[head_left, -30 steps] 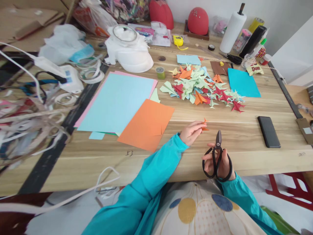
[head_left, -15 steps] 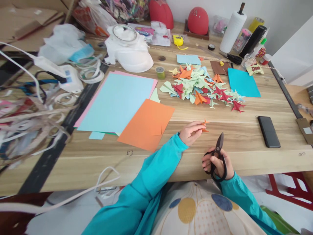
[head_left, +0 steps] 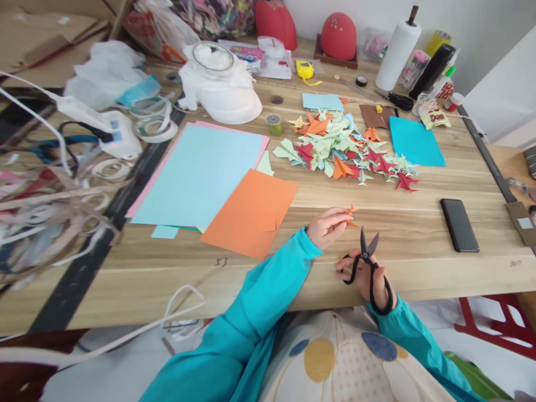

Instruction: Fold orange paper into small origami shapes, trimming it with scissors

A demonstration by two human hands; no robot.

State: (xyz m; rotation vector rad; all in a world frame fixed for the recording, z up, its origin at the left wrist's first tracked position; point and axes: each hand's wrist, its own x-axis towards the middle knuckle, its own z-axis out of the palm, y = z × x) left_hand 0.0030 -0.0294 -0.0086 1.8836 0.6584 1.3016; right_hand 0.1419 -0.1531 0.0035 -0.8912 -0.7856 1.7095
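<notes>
Pinched in the fingers of my left hand is a small folded orange paper piece, its points sticking out to the right. My right hand holds black-handled scissors with the blades parted and pointing up, just below and to the right of the orange piece. Blades and paper are apart. Beyond both hands lies a heap of folded paper shapes in green, red, orange and blue. An orange sheet lies left of my left hand, overlapping a light blue sheet.
A black phone lies to the right. Turquoise paper is beside the heap. A thread spool, white cap and yellow tape measure sit farther back. Tangled cords and straps cover the left side.
The scissors have opened from closed blades, and my right hand has shifted slightly left with its fingers spreading the handles. My left hand and the orange paper stay in place.
</notes>
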